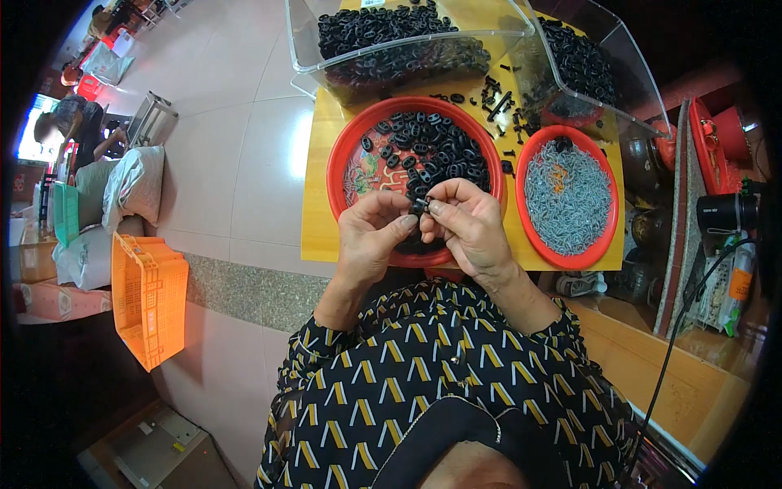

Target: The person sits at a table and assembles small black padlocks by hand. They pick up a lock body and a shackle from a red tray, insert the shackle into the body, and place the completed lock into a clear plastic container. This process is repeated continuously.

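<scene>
Over the near part of a round red tray (335, 159), my left hand (368, 238) and my right hand (474, 226) meet fingertip to fingertip. The left thumb and fingers pinch a small black plastic piece (417, 207). My right thumb and forefinger are closed on a tiny dark part against it, with a pale glint between the two; its exact kind is too small to make out. Beneath the hands, the tray holds a heap of black oval pieces (460, 155) with holes. To the right, a second red tray (612, 231) holds many small silvery screws (566, 208).
Two clear plastic bins (423, 42) (607, 102) of black parts stand at the back of the yellow table (322, 236). Loose black pieces (497, 102) lie between them. An orange crate (149, 297) and stuffed sacks (134, 186) are at left. A person (77, 122) sits farther off.
</scene>
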`<state>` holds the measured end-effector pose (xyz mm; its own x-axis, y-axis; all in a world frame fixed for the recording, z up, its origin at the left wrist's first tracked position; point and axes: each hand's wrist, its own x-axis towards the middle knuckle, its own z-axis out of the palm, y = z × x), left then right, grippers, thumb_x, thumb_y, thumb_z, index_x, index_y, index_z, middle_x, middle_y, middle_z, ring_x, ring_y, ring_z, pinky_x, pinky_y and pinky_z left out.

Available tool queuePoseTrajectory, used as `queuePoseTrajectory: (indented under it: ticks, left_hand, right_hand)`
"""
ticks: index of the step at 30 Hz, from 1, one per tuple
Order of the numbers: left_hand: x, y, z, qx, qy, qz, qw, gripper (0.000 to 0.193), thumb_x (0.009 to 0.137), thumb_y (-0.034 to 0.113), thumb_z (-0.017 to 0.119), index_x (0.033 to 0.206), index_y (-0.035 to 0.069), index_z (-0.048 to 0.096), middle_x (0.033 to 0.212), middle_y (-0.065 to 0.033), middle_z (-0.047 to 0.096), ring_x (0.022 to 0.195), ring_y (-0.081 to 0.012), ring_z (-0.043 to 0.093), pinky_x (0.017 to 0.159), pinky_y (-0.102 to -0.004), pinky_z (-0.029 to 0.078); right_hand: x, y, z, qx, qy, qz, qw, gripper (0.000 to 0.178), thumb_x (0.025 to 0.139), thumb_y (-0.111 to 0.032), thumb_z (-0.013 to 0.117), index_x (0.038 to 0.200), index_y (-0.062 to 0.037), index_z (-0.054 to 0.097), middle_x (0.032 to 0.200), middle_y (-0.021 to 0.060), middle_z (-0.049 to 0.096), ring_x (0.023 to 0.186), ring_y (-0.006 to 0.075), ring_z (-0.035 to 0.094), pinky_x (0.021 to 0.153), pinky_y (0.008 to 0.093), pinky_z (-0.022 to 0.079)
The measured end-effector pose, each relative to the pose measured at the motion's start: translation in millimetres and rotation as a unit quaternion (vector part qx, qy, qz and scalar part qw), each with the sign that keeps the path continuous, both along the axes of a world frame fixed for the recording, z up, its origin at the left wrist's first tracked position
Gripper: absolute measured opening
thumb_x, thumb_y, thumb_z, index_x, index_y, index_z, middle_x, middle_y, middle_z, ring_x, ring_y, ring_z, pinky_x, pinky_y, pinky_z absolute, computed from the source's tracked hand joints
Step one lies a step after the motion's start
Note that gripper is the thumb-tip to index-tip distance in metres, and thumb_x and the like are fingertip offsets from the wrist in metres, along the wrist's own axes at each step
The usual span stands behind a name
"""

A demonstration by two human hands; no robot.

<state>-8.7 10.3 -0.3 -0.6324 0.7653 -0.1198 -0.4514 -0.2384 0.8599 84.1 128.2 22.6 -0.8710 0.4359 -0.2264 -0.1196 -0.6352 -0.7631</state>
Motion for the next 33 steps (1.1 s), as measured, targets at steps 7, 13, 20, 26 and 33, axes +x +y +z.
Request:
queuePoseTrajectory:
  ticks: [7, 13, 20, 26, 33]
  left_hand:
    - [-2, -4, 2, 0.043, -0.102, -0.053, 0.993, 0.024, 0.081, 0.001, 0.056, 0.105, -0.002, 0.053, 0.083, -0.0044, 0.056, 0.070, -0.0087, 0.050, 0.061, -0.0207, 0.041]
    - [-6, -6, -8, 0.111, -0.135, -0.066, 0.982, 0.025, 0.081, 0.003, 0.056, 0.106, -0.001, 0.053, 0.082, -0.0045, 0.054, 0.068, -0.0104, 0.050, 0.060, -0.0223, 0.042]
    - [-3, -8, -1, 0.079, -0.110, -0.050, 0.989, 0.026, 0.080, 0.003, 0.057, 0.106, -0.002, 0.052, 0.083, -0.0047, 0.054, 0.068, -0.0106, 0.050, 0.060, -0.0222, 0.041]
    - [-2, -7, -1, 0.061, -0.071, -0.050, 0.994, 0.027, 0.080, 0.002, 0.058, 0.106, -0.002, 0.053, 0.083, -0.0033, 0.054, 0.070, -0.0095, 0.050, 0.061, -0.0217, 0.042]
    - [-2, -9, -4, 0.047, -0.007, -0.053, 0.997, 0.026, 0.079, 0.001, 0.058, 0.105, -0.002, 0.054, 0.084, -0.0019, 0.056, 0.073, -0.0073, 0.051, 0.065, -0.0196, 0.043]
  right_hand:
    - [1, 8, 2, 0.038, -0.020, 0.018, 0.999, 0.012, 0.079, -0.003, 0.054, 0.089, 0.0028, 0.052, 0.075, 0.0066, 0.057, 0.061, 0.0101, 0.056, 0.053, 0.0206, 0.048]
    - [5, 5, 9, 0.170, -0.088, 0.027, 0.981, 0.010, 0.078, -0.001, 0.056, 0.087, 0.0014, 0.053, 0.075, 0.0036, 0.056, 0.060, 0.0077, 0.056, 0.051, 0.0193, 0.047]
    - [2, 2, 12, 0.212, -0.109, 0.044, 0.970, 0.010, 0.078, -0.001, 0.056, 0.086, 0.0018, 0.053, 0.075, 0.0025, 0.055, 0.059, 0.0070, 0.055, 0.051, 0.0198, 0.048]
    - [1, 1, 12, 0.228, -0.111, 0.047, 0.966, 0.008, 0.078, -0.001, 0.055, 0.085, 0.0024, 0.053, 0.073, 0.0026, 0.055, 0.060, 0.0067, 0.055, 0.050, 0.0197, 0.047]
    - [1, -1, 15, 0.232, -0.123, 0.049, 0.964, 0.008, 0.078, 0.000, 0.056, 0.084, 0.0025, 0.053, 0.072, 0.0025, 0.055, 0.058, 0.0065, 0.054, 0.050, 0.0197, 0.047]
